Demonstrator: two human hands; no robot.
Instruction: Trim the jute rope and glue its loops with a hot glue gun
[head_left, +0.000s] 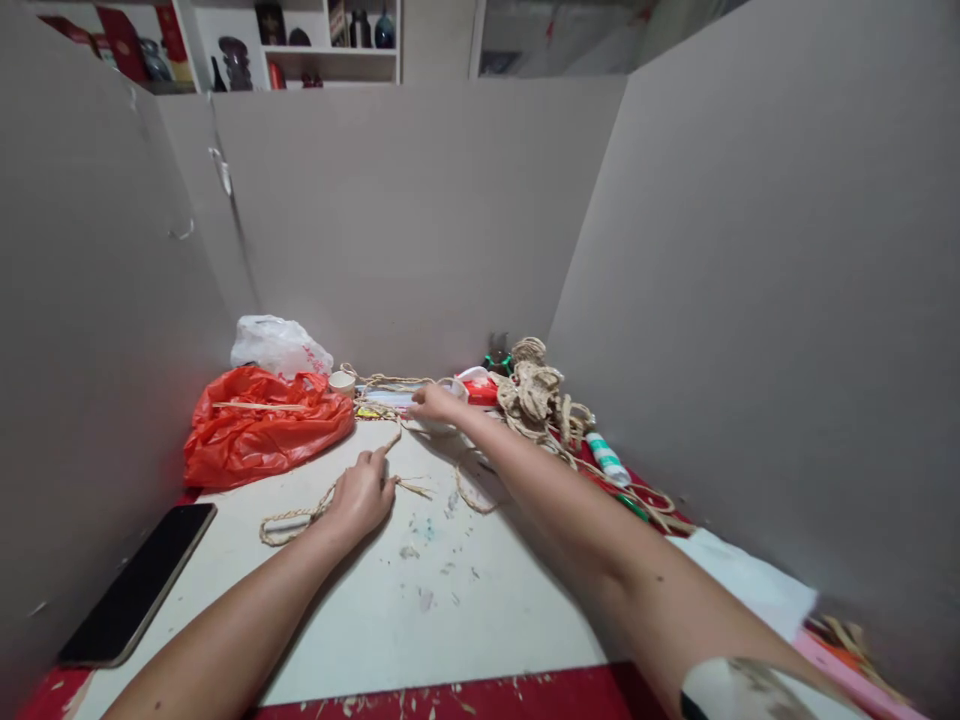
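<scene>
Your left hand (364, 495) presses flat on the braided cord (300, 515) at frame center; your right hand (435, 403) grips a white cup (450, 395); the braid remains short.

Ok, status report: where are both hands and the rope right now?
Left hand pressing down on the rope on the white board. Right hand stretched to a white bowl at the back. Phone lies left.

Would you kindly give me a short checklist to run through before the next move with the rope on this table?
1. Left hand pressing the rope on the white board: ok.
2. Right hand reaching the white bowl at the back: ok; grip cannot tell.
3. Rope bundle within reach: ok.
4. Phone away from the rope: ok.
5. Red bag off the rope: ok.
</scene>
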